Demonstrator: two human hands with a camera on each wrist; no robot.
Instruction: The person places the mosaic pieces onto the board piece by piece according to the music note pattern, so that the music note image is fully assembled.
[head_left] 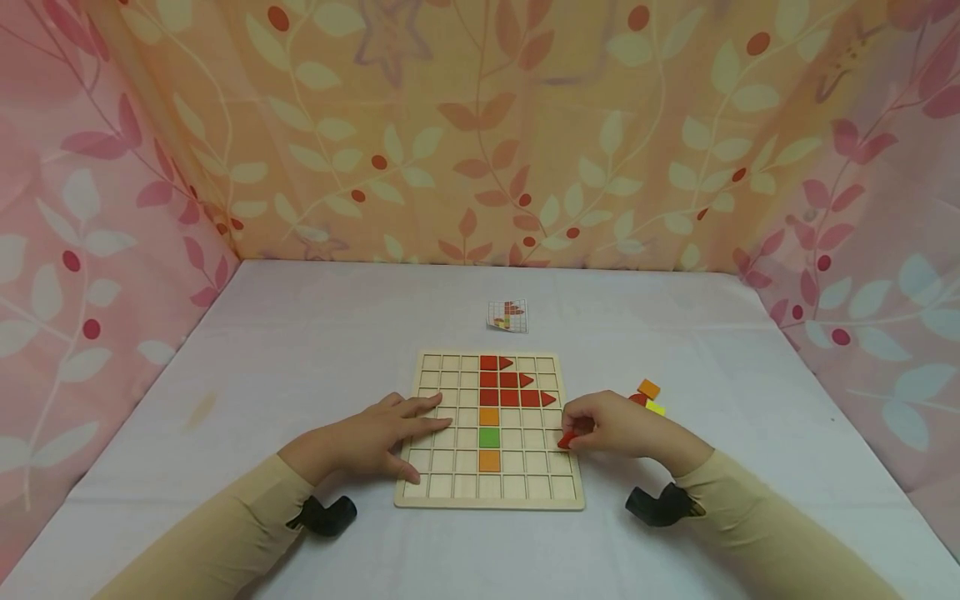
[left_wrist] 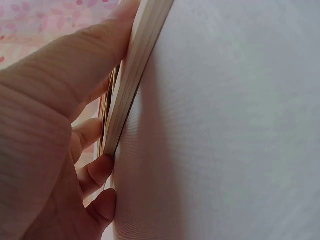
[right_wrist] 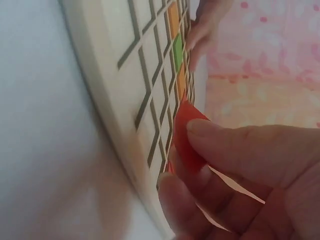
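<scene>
A wooden grid board [head_left: 487, 503] lies flat on the white table. Three rows of red tiles [head_left: 510, 397] fill cells in its upper part, each ending in a triangle pointing right. Below them runs a column of an orange tile [head_left: 489, 417], a green tile [head_left: 489, 437] and another orange tile [head_left: 489, 461]. My left hand [head_left: 367, 437] rests with spread fingers on the board's left edge. Thumb and fingers of my right hand [head_left: 611, 425] pinch a red tile with a pointed corner [right_wrist: 189, 140], close over the board's right edge.
Just right of my right hand lie a loose orange tile [head_left: 648, 389], a yellow tile [head_left: 656, 408] and a partly hidden red piece [head_left: 637, 399]. Behind the board, a small printed card [head_left: 508, 317] shows a coloured grid pattern. Patterned cloth [head_left: 480, 167] encloses the table's back and sides.
</scene>
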